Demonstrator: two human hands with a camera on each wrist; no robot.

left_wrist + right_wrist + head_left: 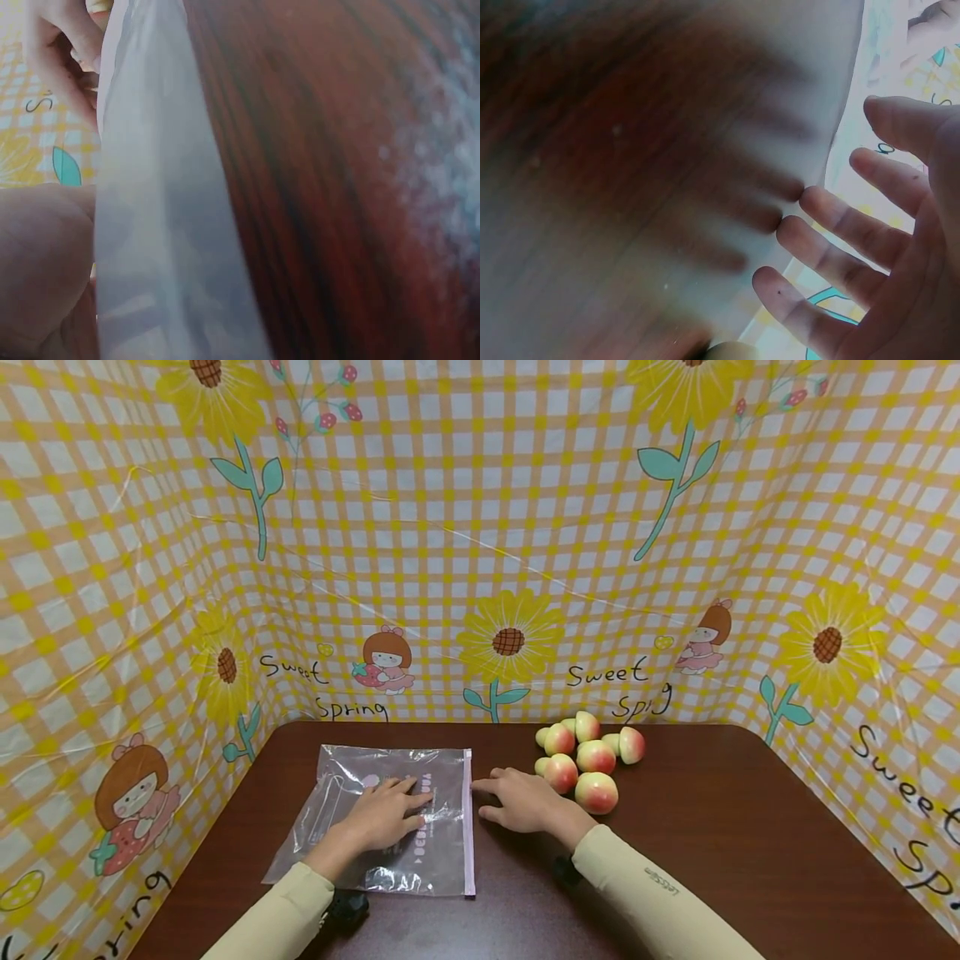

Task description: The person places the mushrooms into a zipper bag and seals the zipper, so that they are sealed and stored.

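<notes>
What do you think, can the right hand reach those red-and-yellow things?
Probably yes: the right hand is empty, and nothing seems to block the red-and-yellow things beside it, though its fingers point toward the bag.

Head camera: high, facing forward and down, covering most of the surface [712, 860] and the sunflower-print gingham cloth [510, 543]. Wrist cameras: low, very near the surface, rolled sideways; cloth falls left in the left view, right in the right. Head and left wrist views share the zip-top plastic bag [446, 827].
</notes>
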